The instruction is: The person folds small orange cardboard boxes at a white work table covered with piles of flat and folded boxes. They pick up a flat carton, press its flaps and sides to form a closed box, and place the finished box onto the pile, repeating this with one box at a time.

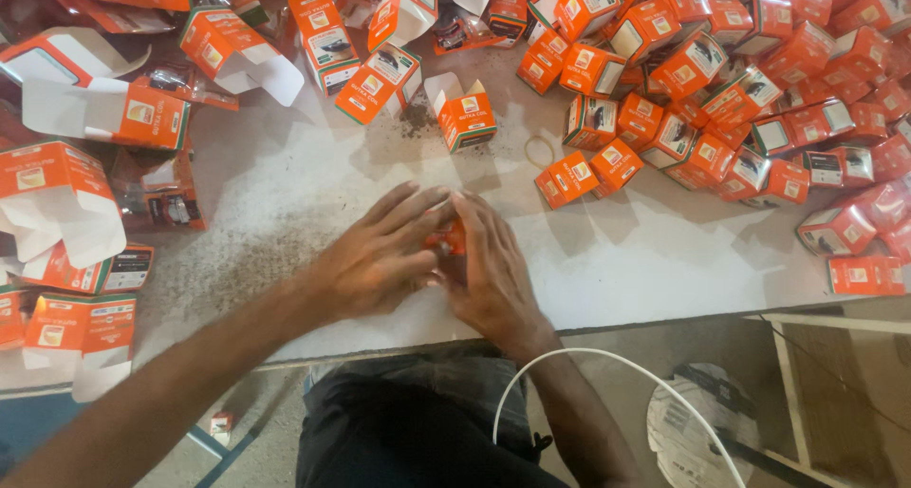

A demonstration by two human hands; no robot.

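My left hand [375,260] and my right hand [489,270] are cupped together on the white table [285,194], both closed around one small orange box [452,237]. Only a sliver of that box shows between my fingers; the rest is hidden. An orange box with its flaps open [462,113] stands upright just beyond my hands.
A big heap of small closed orange boxes [721,89] covers the right and far side. Larger open orange cartons [66,184] crowd the left edge. A rubber band [541,151] lies on the table. A white cable [607,374] loops by my lap; a wooden frame [807,374] stands below right.
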